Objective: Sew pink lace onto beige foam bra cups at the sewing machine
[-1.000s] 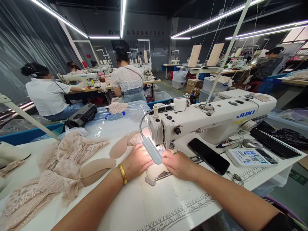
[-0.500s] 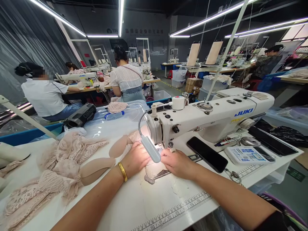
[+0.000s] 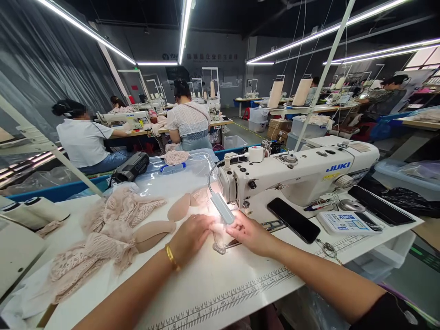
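At the needle end of the white sewing machine (image 3: pixel 292 172), both hands meet under a bright lamp (image 3: pixel 222 208). My left hand (image 3: pixel 194 234), with a gold bracelet at its wrist, has its fingertips closed on the edge of pale pink fabric (image 3: pixel 219 226). From the other side my right hand (image 3: pixel 250 234) pinches the same piece. Glare and the lamp head hide the needle and much of the cloth. Left of my hands lie beige bra cups (image 3: pixel 154 235) joined to a heap of pink lace (image 3: pixel 110 243).
A black phone (image 3: pixel 293 220) and a white-and-blue box (image 3: pixel 347 222) lie right of the machine. A printed ruler (image 3: pixel 233 300) runs along the front edge. Thread cones (image 3: pixel 44 211) stand at left. Beyond a clear plastic sheet (image 3: pixel 151 178), co-workers (image 3: pixel 189 117) sit at machines.
The camera view has shifted, so the scene sits lower and more of the left side shows. My left hand has drawn back slightly from the needle area, its fingers now bunched at the fabric.
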`<state>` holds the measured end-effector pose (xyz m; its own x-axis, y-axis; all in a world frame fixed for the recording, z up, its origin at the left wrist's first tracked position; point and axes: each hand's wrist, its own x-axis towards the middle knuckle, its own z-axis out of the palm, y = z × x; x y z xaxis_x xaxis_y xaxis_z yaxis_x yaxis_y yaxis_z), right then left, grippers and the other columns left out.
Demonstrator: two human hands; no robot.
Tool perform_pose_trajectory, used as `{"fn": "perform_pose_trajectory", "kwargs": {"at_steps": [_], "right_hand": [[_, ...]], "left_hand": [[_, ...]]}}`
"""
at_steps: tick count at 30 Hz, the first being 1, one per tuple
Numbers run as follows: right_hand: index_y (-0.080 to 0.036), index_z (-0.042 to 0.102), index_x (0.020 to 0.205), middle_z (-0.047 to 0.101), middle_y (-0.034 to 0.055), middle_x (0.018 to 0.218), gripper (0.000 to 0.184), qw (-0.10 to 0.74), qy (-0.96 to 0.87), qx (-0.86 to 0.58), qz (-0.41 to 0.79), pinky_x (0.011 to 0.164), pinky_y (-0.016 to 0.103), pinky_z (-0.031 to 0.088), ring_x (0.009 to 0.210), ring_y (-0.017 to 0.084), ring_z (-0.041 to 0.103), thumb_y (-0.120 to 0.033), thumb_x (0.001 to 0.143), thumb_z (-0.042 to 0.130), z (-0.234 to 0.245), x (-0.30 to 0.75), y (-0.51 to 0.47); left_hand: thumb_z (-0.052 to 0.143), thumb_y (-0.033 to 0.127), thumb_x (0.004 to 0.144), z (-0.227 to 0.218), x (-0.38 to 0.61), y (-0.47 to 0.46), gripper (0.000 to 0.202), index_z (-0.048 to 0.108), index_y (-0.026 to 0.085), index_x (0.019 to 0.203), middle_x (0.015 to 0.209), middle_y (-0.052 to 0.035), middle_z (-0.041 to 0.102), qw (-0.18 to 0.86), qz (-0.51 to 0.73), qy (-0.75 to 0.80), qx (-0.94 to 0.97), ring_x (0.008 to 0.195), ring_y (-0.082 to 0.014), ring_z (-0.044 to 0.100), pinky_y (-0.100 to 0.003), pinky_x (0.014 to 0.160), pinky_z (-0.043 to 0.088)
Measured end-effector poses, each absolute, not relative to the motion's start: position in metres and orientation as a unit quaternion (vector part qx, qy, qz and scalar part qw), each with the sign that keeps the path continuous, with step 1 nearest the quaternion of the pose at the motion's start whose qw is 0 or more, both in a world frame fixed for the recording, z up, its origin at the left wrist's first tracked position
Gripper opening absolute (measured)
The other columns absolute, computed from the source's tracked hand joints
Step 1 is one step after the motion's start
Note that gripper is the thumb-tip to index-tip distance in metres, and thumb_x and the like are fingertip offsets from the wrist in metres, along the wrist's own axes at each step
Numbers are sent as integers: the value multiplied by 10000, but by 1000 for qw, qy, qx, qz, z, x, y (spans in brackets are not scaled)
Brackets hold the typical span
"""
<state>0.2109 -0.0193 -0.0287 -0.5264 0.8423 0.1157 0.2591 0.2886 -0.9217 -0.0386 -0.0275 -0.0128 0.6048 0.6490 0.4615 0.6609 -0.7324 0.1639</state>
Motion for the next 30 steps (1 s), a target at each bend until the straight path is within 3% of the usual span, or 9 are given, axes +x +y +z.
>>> {"fn": "perform_pose_trajectory", "kwargs": {"at_steps": [2,4,6,8,11,14,19,24,30], "right_hand": [[-216,429,1309,634,-24,844,482,333,-625,-358,609,669,294,466,741,162,599,-357,905,652,-22,195,-31],[-210,420,1334,591,-60,760,599,373,-548,-339,667,651,276,453,694,146,572,-330,830,721,-17,178,-44],[-223,454,1325,564,-74,727,609,416,-509,-330,677,649,264,439,663,127,530,-328,805,754,-14,166,-61],[-247,484,1311,564,-66,745,573,449,-493,-317,674,660,261,439,671,124,513,-370,825,761,-16,160,-81],[-268,565,1243,552,-44,779,447,446,-529,-309,653,665,268,445,694,134,509,-439,869,740,-22,163,-111],[-282,656,1212,603,5,882,330,391,-635,-313,588,735,311,478,780,168,552,-463,936,666,-26,172,-128],[-307,613,1386,621,92,1307,523,372,-640,-339,580,1071,451,424,1234,273,548,-606,957,593,-22,178,-113],[-353,361,1547,686,10,889,792,373,-421,-327,759,846,387,527,869,224,685,-768,899,550,-18,182,-108],[-371,286,1534,675,-34,860,940,420,-427,-302,742,776,322,485,820,190,657,-458,796,862,-24,181,-130]], "left_hand": [[555,226,978,-13,-33,-68,307,595,249,1282,1206,-101,694,-78,-310,-378,-869,1111,-266,644,-452,971,516],[653,337,949,-15,-20,-110,318,635,268,1259,1165,-102,715,-314,-340,-411,-785,1070,-265,672,-447,947,537],[721,491,893,-18,-6,-142,410,675,240,1213,1090,-129,749,-600,-330,-408,-604,979,-268,723,-435,889,574],[760,564,840,-20,3,-156,490,705,219,1183,1147,-152,750,-718,-407,-396,-402,1067,-286,721,-439,978,555],[851,470,766,-16,4,-151,395,764,180,1020,1138,-127,766,-669,-583,-396,-237,1104,-279,709,-376,987,562],[897,350,711,-10,1,-142,341,776,178,980,1083,-81,788,-617,-633,-419,-210,1027,-254,730,-334,899,597],[911,313,697,-9,11,-156,500,755,204,1159,1210,-106,758,-622,-607,-407,-281,1202,-324,668,-447,1047,542],[872,337,764,-8,11,-167,537,708,224,1263,1288,-130,720,-679,-580,-359,-272,1240,-357,642,-484,1040,545],[858,340,783,-8,14,-154,415,748,217,1164,1276,-92,726,-650,-631,-359,-225,1218,-313,652,-431,1032,550]]}}
